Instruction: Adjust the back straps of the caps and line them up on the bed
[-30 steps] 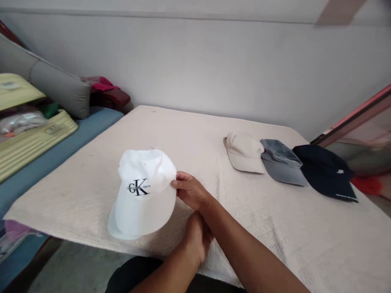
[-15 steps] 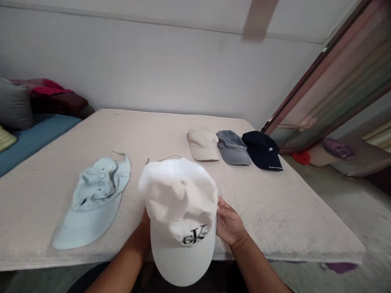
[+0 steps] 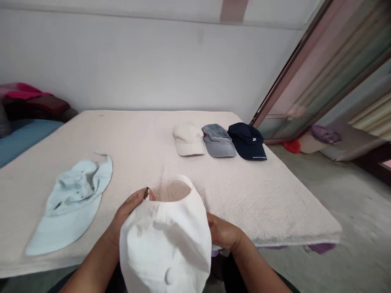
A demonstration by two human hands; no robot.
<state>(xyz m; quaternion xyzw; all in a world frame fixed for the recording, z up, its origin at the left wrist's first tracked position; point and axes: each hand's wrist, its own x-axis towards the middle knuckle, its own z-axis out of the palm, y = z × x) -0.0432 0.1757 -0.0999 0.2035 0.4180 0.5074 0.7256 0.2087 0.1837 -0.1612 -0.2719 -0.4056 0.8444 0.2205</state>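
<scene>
A white cap [image 3: 171,240] is held between my two hands, low and close to me, its back opening and strap turned away from me. My left hand [image 3: 131,207] grips the rim by the strap's metal buckle. At the cap's right side, my right hand [image 3: 224,232] is closed on the edge, its fingertips hidden behind the fabric. The brim is out of view. To the left, a pale blue cap [image 3: 73,203] lies crumpled with its strap loose.
At the back right of the covered bed [image 3: 137,138] sit a beige cap [image 3: 188,140], a grey cap [image 3: 218,141] and a navy cap [image 3: 247,141] in a row. A wall [image 3: 122,61] stands behind. Curtained glass panels [image 3: 305,89] are on the right.
The white cap has tipped so its lettered front and brim left view and its back opening shows. My left hand has come up to the buckle. The view has shifted right.
</scene>
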